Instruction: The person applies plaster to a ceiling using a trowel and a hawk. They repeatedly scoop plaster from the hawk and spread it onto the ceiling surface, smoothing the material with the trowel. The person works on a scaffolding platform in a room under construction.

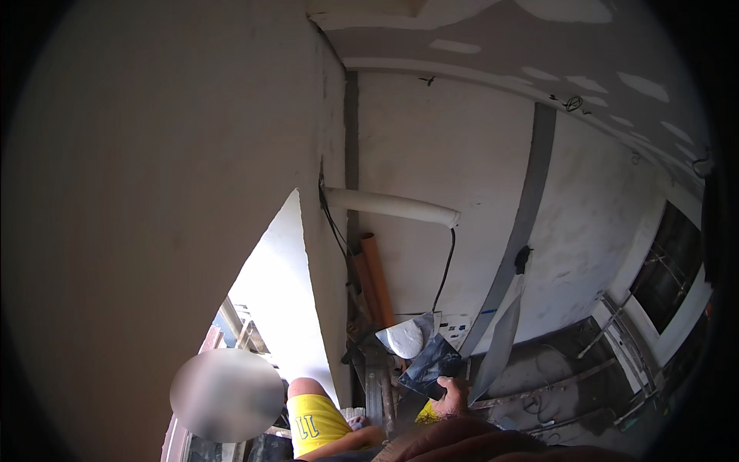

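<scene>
Below the white pipe (392,205), at the bottom of the view, the work went on against the plastered wall (431,154).

Right hand: the right hand (453,396) rose from the lower edge, fingers wrapped tight around the handle of a trowel (431,362).
Trowel: its dark flat blade was tilted, lower than the white pipe and just right of the wall corner (327,254).
Second blade: a lighter blade with a lump of white plaster (406,337) sat just above the trowel, touching it; what held it could not be told.
Left hand: not seen, so its grip could not be told.
Orange pipe: the orange pipe (377,277) leaned against the wall under the white pipe.
Cable: a black cable (445,269) hung from the white pipe's right end.
Other person: a person in a yellow shirt (314,423) stood lower left of the white pipe.
Window: the window (670,269) lay far right of the white pipe.
</scene>
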{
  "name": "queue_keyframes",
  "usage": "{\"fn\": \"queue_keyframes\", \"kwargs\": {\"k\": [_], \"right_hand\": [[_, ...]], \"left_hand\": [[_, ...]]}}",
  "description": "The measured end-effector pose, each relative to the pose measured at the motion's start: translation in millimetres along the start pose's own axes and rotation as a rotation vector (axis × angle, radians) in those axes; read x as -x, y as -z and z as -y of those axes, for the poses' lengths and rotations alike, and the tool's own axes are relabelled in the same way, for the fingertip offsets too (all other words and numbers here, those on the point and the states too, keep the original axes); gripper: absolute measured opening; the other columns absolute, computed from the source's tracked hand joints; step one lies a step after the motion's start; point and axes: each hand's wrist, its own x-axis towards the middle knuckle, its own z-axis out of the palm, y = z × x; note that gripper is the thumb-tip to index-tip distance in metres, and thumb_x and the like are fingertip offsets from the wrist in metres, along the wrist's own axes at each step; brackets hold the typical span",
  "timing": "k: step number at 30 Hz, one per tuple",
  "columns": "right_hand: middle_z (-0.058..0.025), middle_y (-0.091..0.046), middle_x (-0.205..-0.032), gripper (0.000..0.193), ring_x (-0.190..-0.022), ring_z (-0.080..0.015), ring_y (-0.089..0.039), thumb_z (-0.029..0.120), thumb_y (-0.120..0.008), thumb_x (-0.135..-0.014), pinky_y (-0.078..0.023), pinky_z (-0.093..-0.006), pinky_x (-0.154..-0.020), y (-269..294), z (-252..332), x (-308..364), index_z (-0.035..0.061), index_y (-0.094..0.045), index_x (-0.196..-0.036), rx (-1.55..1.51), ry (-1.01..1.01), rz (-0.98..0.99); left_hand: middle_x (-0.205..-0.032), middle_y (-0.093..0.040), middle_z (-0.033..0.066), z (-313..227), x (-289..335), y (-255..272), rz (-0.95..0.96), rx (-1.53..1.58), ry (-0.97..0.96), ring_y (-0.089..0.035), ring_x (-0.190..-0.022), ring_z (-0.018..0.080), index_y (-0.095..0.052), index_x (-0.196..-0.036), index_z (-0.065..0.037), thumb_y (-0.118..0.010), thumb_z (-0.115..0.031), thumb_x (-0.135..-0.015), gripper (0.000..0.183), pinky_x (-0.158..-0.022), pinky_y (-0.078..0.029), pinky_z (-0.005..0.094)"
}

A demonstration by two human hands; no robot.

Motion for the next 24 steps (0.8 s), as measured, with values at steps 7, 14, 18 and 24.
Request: {"fn": "queue_keyframes", "kwargs": {"k": [7, 14, 18, 24], "right_hand": [[-0.0071, -0.070, -0.097, 0.014, -0.094, -0.0204, -0.070, 0.012, -0.063, -0.083, -0.058, -0.0379, -0.086, -4, -2, -4, 0.0044, -0.070, -0.093, -0.116, -0.069, -0.088], [-0.0037, -0.061, -0.090, 0.013, -0.082, -0.0198, -0.063, 0.008, -0.069, -0.082, -0.055, -0.0324, -0.076, -9, -19, -5, 0.0064, -0.063, -0.093, 0.119, 0.262, -0.190], [-0.0042, -0.063, -0.091, 0.012, -0.082, -0.0202, -0.063, 0.006, -0.066, -0.081, -0.054, -0.0317, -0.080, -20, -1, -2, 0.0056, -0.064, -0.093, -0.290, -0.024, -0.201], [-0.0076, -0.068, -0.107, 0.027, -0.102, -0.0237, -0.067, 0.007, -0.063, -0.082, -0.052, -0.0394, -0.098, -14, 6, -4, 0.0035, -0.065, -0.108, -0.323, -0.040, -0.027]], "left_hand": [[-0.119, -0.070, 0.0060, 9, -1, 6, 0.030, -0.049, 0.018, -0.064, -0.108, 0.0145, -0.063, -0.132, -0.001, -0.059, -0.025, -0.105, 0.036, -0.096, -0.051, 0.0331], [-0.122, -0.069, 0.0076, 10, -9, 15, 0.041, -0.088, 0.009, -0.064, -0.110, 0.0156, -0.061, -0.135, -0.001, -0.058, -0.024, -0.105, 0.038, -0.097, -0.051, 0.0343], [-0.123, -0.069, 0.0086, 8, -8, 19, 0.020, -0.100, -0.036, -0.064, -0.112, 0.0162, -0.060, -0.137, -0.001, -0.058, -0.024, -0.105, 0.039, -0.098, -0.051, 0.0350], [-0.131, -0.066, 0.0090, -59, 29, 53, -0.115, 0.482, -0.439, -0.062, -0.117, 0.0169, -0.054, -0.144, -0.001, -0.057, -0.023, -0.106, 0.044, -0.101, -0.049, 0.0342]]}}
